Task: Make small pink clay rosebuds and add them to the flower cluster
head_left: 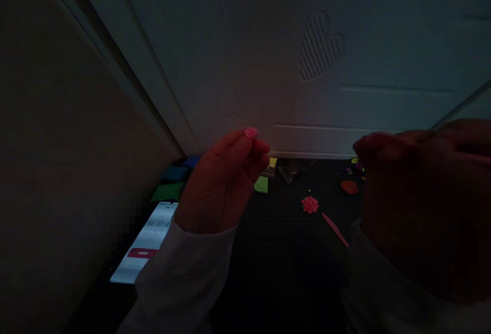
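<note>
My left hand (pixel 226 180) is raised in the middle of the view, closed in a pinch on a small pink disc of what looks like modelling clay (pixel 251 133). To the right, my right hand (pixel 418 170) is held up close to the camera, dark and blurred. Its fingers are too smeared to tell whether they hold anything. Between the hands, lower down on the dark surface, lies a pink ruffled flower (pixel 310 204). A pink pointed stick-like tool (pixel 335 229) rests beside it, partly hidden near my right sleeve.
At the left lies a lit phone (pixel 146 247), partly behind my left sleeve. Green (pixel 167 192) and blue packets (pixel 174 173) sit beyond it. A light green piece (pixel 261 185), a clear wrapper (pixel 291 171) and an orange lump (pixel 349 186) lie toward the white panel (pixel 249 42).
</note>
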Tool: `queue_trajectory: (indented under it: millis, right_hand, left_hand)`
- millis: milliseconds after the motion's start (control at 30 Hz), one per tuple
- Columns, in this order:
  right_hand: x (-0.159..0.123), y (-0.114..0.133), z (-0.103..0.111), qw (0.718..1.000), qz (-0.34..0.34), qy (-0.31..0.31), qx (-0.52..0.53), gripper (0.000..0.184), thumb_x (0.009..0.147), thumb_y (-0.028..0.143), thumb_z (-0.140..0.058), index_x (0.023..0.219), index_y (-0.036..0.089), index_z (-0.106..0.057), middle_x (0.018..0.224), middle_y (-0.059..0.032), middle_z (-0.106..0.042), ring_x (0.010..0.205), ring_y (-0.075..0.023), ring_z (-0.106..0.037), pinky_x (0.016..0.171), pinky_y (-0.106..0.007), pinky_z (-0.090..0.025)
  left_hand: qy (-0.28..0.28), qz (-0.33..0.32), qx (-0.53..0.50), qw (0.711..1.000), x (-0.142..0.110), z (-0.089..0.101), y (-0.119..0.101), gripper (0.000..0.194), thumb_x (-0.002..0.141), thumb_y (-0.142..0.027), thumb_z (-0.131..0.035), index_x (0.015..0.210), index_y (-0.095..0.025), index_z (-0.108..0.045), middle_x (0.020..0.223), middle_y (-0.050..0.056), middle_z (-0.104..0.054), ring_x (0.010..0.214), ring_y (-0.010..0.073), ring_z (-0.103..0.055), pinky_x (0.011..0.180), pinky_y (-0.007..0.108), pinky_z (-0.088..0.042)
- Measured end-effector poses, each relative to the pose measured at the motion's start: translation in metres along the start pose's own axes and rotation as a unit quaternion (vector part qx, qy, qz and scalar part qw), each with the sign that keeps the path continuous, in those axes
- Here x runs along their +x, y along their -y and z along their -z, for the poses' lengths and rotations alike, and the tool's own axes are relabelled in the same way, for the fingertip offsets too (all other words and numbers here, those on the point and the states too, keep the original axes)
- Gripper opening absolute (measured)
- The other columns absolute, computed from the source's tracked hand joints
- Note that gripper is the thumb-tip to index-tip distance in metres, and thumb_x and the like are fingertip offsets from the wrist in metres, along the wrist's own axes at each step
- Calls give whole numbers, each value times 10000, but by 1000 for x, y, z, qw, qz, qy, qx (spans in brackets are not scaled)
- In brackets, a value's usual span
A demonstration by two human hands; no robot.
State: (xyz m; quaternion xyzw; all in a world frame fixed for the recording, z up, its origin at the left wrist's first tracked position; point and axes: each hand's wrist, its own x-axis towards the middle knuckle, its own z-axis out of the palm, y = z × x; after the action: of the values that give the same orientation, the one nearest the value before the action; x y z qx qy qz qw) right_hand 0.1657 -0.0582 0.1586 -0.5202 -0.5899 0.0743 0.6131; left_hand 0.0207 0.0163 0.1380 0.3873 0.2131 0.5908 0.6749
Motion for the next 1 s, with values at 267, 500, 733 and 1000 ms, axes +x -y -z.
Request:
queue_trajectory:
  millis: [267,500,733,1000]
  right_hand:
    - [3,23,0,910,-98,-102,389,143,717,69,-429,698,207,-461,623,41,-526,684,-104,-549,768,-301,-444]
    - [-3,21,-12,900,-143,-45,409,141,694,77,-510,687,201,-443,662,30,-553,781,-164,-581,725,-334,-462]
    - [-6,22,-17,908,-155,-20,389,133,691,102,-538,699,197,-444,687,13,-565,827,-192,-582,725,-356,-478]
    - [-10,26,-24,923,-118,5,367,140,727,75,-505,725,197,-435,704,9,-573,813,-148,-583,716,-278,-488]
  left_hand:
    - [36,-3,-60,998,-4,5,-7,70,695,-168,-591,736,-193,-643,678,-32,-641,689,75,-600,638,147,-492]
    - [54,56,-70,994,-6,7,0,70,687,-198,-607,747,-185,-640,675,-34,-635,701,82,-583,645,178,-495]
    - [96,93,-78,988,-13,-4,2,61,698,-184,-591,730,-177,-643,662,-23,-610,707,91,-572,658,197,-488]
    - [92,102,-14,990,-18,-9,0,63,646,-179,-636,708,-190,-642,741,4,-641,743,135,-588,708,264,-473]
